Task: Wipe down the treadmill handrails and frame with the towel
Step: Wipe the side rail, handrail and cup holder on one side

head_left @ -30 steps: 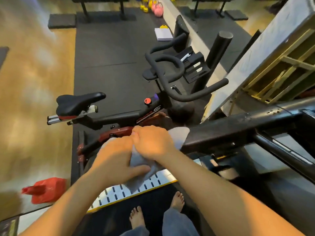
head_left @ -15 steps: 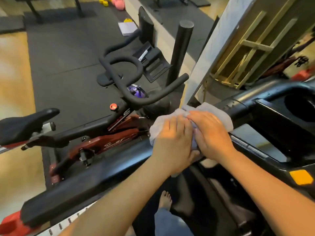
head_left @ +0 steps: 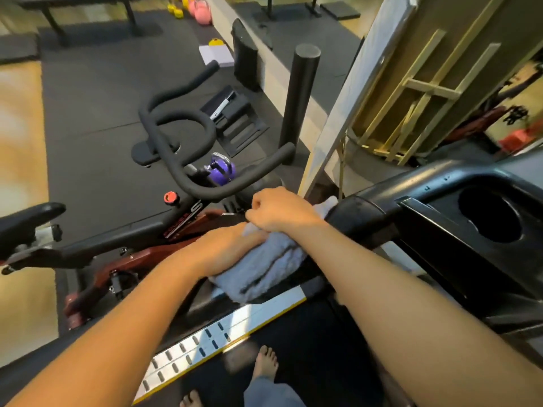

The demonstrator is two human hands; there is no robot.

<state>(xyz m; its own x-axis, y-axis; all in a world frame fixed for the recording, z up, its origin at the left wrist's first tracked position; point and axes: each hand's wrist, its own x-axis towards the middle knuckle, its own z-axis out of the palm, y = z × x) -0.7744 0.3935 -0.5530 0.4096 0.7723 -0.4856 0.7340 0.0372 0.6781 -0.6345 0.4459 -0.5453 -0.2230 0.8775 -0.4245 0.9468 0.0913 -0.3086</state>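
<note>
Black rubber floor mats [head_left: 97, 92] cover this gym, and a person stands barefoot on a treadmill. The grey towel [head_left: 264, 268] is bunched over the treadmill's black handrail [head_left: 358, 212], close to the end where the rail meets the console [head_left: 487, 215]. One pale corner pokes out past the hands, toward the console.

The right hand [head_left: 279, 210] sits on top with a tight grip. Its fingers are curled like a fist and pinch a fold of the towel against the rail. The left hand [head_left: 226, 248] lies on the thick part of the towel just beside it, touching the right wrist. Its fingers are hidden, so I cannot tell how tight that grip is.

Below the rail runs the silver side strip [head_left: 205, 342] of the deck. Past the rail stands a red and black exercise bike [head_left: 182, 227] with a purple bottle [head_left: 221, 170] by its handlebars.

I think the handrail wiping is under way. Next, both hands should slide the towel along the rail, pressing all around it. After that come the console and the frame.
</note>
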